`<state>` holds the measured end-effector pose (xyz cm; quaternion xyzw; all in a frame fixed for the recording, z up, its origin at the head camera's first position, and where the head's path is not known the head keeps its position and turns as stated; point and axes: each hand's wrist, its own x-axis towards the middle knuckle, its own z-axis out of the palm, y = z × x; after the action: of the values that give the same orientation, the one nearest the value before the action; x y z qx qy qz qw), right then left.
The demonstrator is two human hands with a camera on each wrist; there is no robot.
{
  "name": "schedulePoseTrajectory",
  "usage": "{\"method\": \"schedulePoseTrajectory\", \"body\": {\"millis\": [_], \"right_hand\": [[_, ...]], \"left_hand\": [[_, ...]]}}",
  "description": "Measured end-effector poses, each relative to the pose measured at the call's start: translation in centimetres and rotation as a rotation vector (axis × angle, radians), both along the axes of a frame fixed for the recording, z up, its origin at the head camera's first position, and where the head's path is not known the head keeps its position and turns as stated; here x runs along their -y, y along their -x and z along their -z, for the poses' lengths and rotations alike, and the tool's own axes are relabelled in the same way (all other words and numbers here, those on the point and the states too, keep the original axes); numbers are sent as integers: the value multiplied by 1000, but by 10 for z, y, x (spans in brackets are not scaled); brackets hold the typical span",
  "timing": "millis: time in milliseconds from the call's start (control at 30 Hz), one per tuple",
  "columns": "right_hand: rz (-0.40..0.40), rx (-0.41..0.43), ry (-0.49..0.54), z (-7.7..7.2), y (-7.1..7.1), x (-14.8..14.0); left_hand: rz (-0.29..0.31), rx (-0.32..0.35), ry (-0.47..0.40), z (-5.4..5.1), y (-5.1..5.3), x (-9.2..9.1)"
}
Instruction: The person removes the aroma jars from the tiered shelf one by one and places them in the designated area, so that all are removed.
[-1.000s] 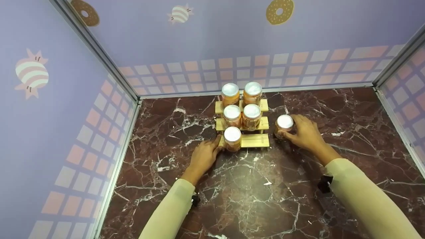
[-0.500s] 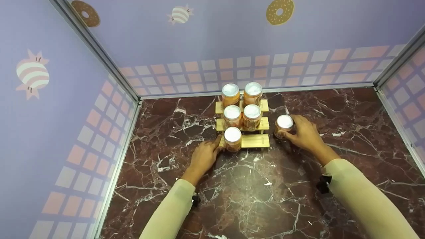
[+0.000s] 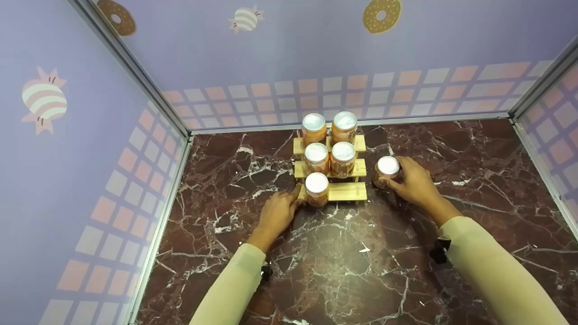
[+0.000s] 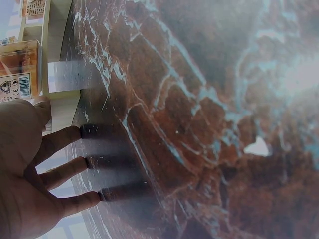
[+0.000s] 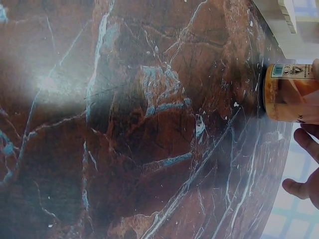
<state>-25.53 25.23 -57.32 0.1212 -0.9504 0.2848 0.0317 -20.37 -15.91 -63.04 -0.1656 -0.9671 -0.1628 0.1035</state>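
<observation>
A three-tier wooden rack (image 3: 347, 192) carries several orange cans with pale silver lids. One can (image 3: 317, 189) stands on the left of its lowest step, with bare wood to the right. My left hand (image 3: 277, 212) touches that step's left end. In the left wrist view, three spread fingers (image 4: 62, 172) reach down towards the tabletop, beside an orange can (image 4: 19, 69). Right of the rack, my right hand (image 3: 415, 183) grips another can (image 3: 387, 167) between thumb and fingers. This can (image 5: 291, 94) looks upright at the tabletop; its far side is hidden in the head view.
The dark red marbled tabletop (image 3: 338, 271) spreads in front of the rack. Lilac panels with pastel squares enclose it: a back wall (image 3: 298, 49) close behind the rack, a left wall (image 3: 90, 158) and a right wall (image 3: 557, 126).
</observation>
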Motion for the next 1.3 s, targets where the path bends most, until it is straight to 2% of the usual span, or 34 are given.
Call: {"method": "schedulePoseTrajectory", "body": {"millis": [133, 233, 333, 367, 467, 633, 667, 800, 1000, 1033, 1067, 1233, 1267, 1300], "right_hand": [[7, 9, 5, -1, 0, -1], [9, 18, -3, -1, 0, -1], [7, 22, -15, -2, 0, -1], [5, 21, -20, -3, 0, -1], [-3, 18, -35, -4, -2, 0], [-20, 6, -53, -5, -4, 1], [-24, 4, -55, -5, -4, 1], [-35, -8, -69, -6, -5, 1], [-40, -16, -97, -7, -5, -1], [-40, -16, -98, -8, -5, -1], [-40, -18, -98, -8, -4, -1], [-43, -32, -101, -11, -4, -1], [-44, -38, -101, -11, -4, -1], [-46, -41, -104, -12, -5, -1]], "left_hand": [[-4, 15, 9, -4, -1, -1], [5, 48, -14, -17, -5, -4], [0, 35, 9, -12, -3, -3], [-2, 14, 20, -6, -2, -2], [-3, 8, 24, 1, 2, 0], [6, 37, 3, 0, 3, 1], [3, 25, 16, 3, 3, 2], [4, 57, -16, -6, 0, 0], [7, 18, 0, -8, -5, -1], [7, -8, 13, -2, -4, 0], [11, 4, 1, -8, -5, -1], [4, 19, 2, -19, -8, -5], [3, 45, -6, -27, -10, -7], [0, 48, 4, -28, -11, -8]]}}
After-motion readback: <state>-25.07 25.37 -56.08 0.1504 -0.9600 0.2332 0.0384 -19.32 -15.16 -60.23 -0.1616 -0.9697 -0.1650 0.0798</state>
